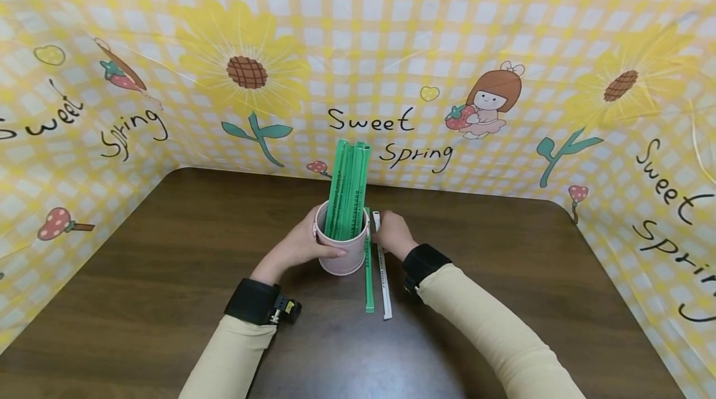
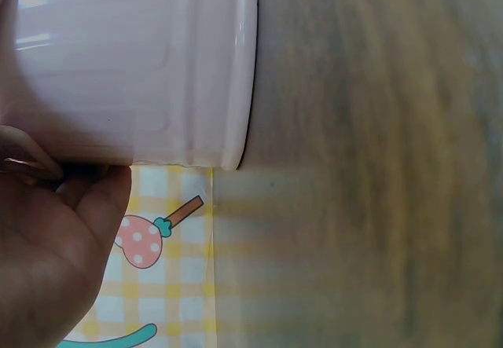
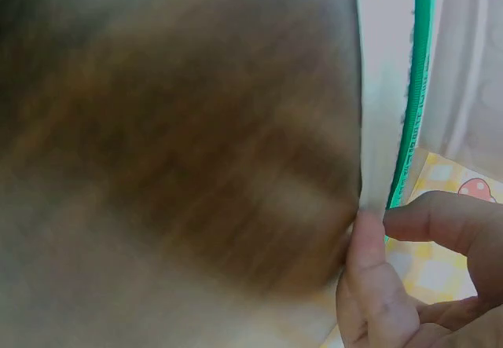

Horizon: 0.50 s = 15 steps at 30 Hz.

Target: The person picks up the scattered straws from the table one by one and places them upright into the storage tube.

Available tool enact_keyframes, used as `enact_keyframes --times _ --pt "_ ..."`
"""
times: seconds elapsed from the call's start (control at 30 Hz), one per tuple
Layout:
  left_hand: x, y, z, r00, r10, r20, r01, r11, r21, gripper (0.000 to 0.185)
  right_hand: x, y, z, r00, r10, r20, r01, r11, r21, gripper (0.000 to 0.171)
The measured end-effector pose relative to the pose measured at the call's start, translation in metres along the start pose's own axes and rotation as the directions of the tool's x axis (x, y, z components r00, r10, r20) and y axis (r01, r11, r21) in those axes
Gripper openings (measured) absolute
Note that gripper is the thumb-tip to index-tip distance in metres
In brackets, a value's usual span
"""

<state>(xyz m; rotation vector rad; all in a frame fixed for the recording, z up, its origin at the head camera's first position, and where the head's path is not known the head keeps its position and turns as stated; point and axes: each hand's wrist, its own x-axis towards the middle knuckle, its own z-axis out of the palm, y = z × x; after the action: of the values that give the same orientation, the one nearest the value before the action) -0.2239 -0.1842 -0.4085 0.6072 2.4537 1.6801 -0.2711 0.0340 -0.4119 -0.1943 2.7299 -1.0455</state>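
Note:
A pale pink bucket (image 1: 342,260) stands on the table, a bundle of green wrapped straws (image 1: 348,191) rising upright from it. My left hand (image 1: 302,243) grips the bucket from the left, thumb across its front; the bucket's smooth wall (image 2: 102,65) fills much of the left wrist view. To the bucket's right lies a single green wrapped straw (image 1: 369,284), and beside that is a white wrapped straw (image 1: 385,287). Thumb and finger of my right hand (image 1: 394,235) pinch the white straw near its far end, as the right wrist view shows.
The dark brown wooden table (image 1: 140,299) spreads to both sides. A yellow checked cloth (image 1: 358,45) with flower and strawberry prints hangs as a wall behind and at both sides of it, close behind the bucket.

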Motion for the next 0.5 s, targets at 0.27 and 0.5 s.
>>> enact_keyframes --times 0.27,0.5 --pt "0.001 -0.002 -0.002 1.000 0.021 0.007 -0.021 1.000 0.002 0.103 -0.001 0.000 -0.003 0.998 -0.061 0.001 0.060 0.995 -0.077 0.040" --pt "0.000 -0.002 -0.001 1.000 0.023 0.014 -0.022 1.000 -0.005 0.102 -0.003 0.001 -0.023 1.000 -0.025 -0.017 0.026 0.998 0.059 0.004"
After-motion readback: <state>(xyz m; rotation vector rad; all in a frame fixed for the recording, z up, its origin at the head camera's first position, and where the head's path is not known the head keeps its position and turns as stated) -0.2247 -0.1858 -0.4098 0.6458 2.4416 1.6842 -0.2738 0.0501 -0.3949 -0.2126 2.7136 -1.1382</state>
